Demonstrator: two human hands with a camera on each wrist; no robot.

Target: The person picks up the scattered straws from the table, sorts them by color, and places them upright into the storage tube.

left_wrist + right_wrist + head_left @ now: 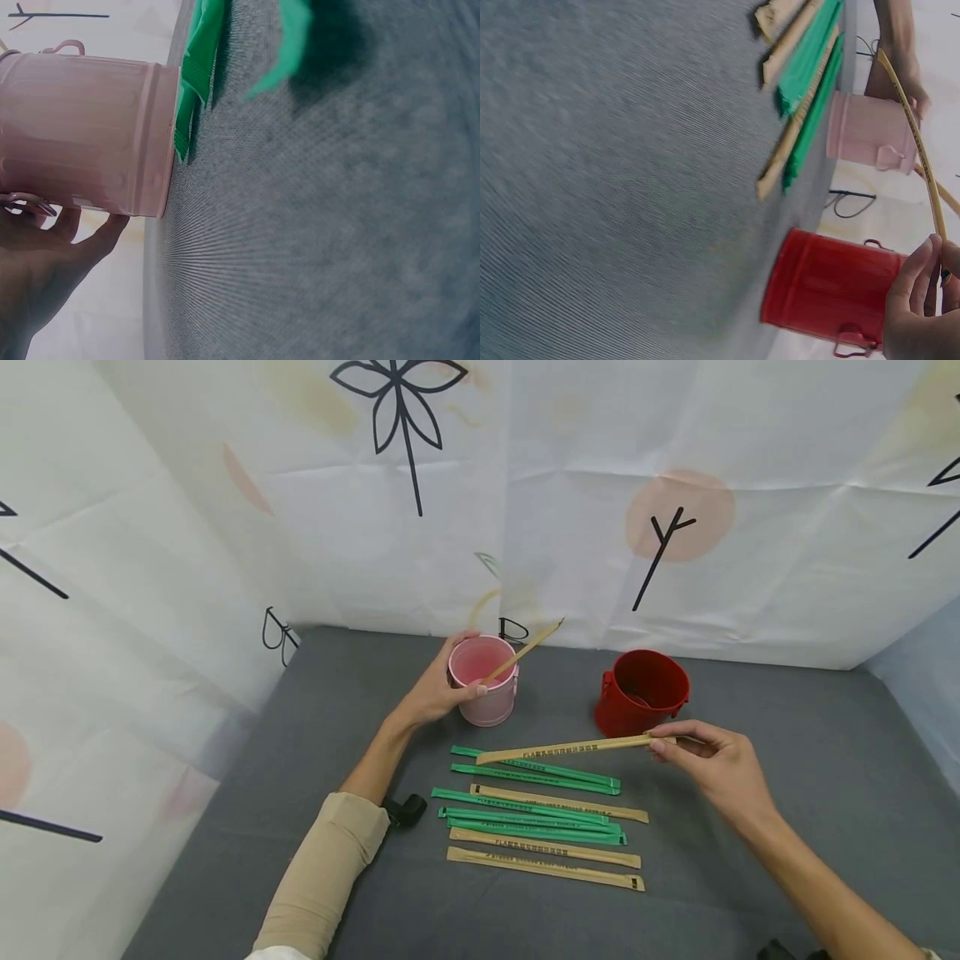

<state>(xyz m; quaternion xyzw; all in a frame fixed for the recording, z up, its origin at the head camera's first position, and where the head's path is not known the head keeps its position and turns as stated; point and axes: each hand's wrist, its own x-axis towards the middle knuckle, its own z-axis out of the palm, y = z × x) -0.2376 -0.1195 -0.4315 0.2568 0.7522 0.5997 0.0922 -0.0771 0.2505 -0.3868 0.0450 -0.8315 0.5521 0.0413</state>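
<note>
My left hand [437, 692] grips the side of a small pink bucket [486, 706], its thumb near the rim. One tan paper-wrapped straw [536, 638] leans out of that bucket. In my right hand [716, 766], thumb and fingers pinch the end of another tan wrapped straw [566, 748], held nearly level above the row on the table. The right wrist view shows this straw [922, 154] slightly bowed, with the red bucket [829, 285] close beside the hand. Below it lie several green wrapped straws [536, 778] and several tan wrapped straws [547, 847], roughly parallel.
The red bucket stands on the dark grey tabletop [712, 893], right of the pink one. A white printed cloth [570, 552] hangs behind the table and along its left side.
</note>
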